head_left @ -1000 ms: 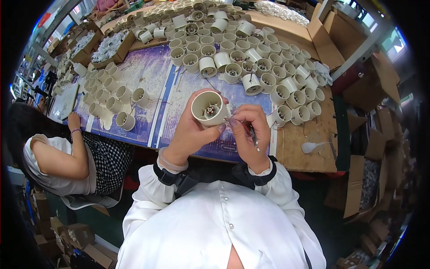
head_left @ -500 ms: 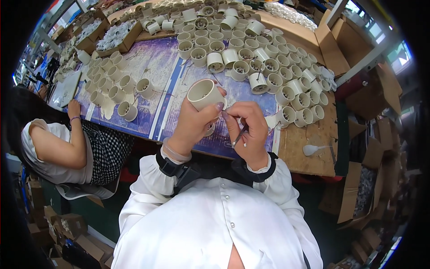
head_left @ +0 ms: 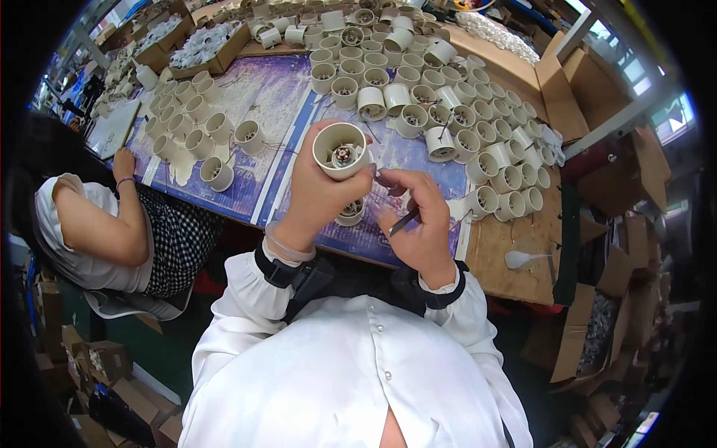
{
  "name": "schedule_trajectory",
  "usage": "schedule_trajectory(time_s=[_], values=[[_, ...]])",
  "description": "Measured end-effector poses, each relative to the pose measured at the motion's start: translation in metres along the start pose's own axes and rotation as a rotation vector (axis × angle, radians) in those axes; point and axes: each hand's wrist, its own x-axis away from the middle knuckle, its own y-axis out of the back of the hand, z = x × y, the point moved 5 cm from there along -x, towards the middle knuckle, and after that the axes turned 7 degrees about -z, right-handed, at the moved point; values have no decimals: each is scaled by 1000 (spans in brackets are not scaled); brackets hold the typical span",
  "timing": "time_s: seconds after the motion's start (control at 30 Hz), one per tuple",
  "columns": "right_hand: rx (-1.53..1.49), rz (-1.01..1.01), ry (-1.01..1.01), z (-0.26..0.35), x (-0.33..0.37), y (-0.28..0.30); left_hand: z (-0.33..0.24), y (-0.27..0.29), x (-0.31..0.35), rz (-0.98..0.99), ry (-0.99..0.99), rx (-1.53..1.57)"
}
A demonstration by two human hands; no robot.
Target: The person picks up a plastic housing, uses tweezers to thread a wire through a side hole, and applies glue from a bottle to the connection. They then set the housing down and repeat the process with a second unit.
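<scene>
L hand (head_left: 314, 198) closed round the off-white cup (head_left: 328, 136), thumb vs. wall, mouth tipped twd me, prob. so I can see the core (head_left: 343, 155); it's up above the purple tabletop (head_left: 246, 196). R hand (head_left: 424, 216) close by, fingers half-curled on a slim dark tool (head_left: 405, 222); can't tell if tips pinch anything else. Cup: smooth, rigid, round, plastic-looking; tool: thin, straight.

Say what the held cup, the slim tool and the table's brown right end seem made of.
Cup: probably rigid plastic, satin; its cream wall looks smooth.
Slim tool: likely dark metal, finish unclear; thin, straight edges suggest it.
Brown right end: perhaps bare wood, matte, blotchy; grain unclear.
</scene>
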Motion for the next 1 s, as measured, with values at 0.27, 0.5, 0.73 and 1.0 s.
schedule_trajectory(time_s=[0.27,0.5,0.73,1.0], values=[[131,-87,119,-7,4,-2,-4,-6,5,-21,-12,-23],[254,-61,304,0,5,1,0,-3,4,-87,20,26],[-397,-59,-515,-55,18,20,-9,6,2,-17,-209,-304],[-360,-47,-638,-79,55,28,-6,6,4,32,-227,-429]])
